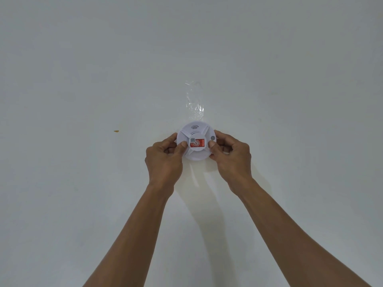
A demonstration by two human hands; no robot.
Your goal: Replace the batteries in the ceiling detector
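Left hand (163,156): fingers curled around the detector (196,141) at its left rim.
Right hand (232,155): fingers gripping its right rim.
Detector: against the ceiling (83,79).

Views supplied: one, head-worn, wide-angle.
Vantage: below the ceiling (83,59), at the person's head.
Facing: upward, roughly square to the ceiling surface, which fills the whole frame.
Framing: detector (196,141) slightly below centre; both forearms entering from the bottom edge, converging toward it.
Nearness: arm's reach; left hand (163,156) and right hand (232,156) fully in frame, at the detector's sides.
Distortion: wide-angle stretching of the forearms toward the lower corners.
Shared coverage: not applicable, no second view.
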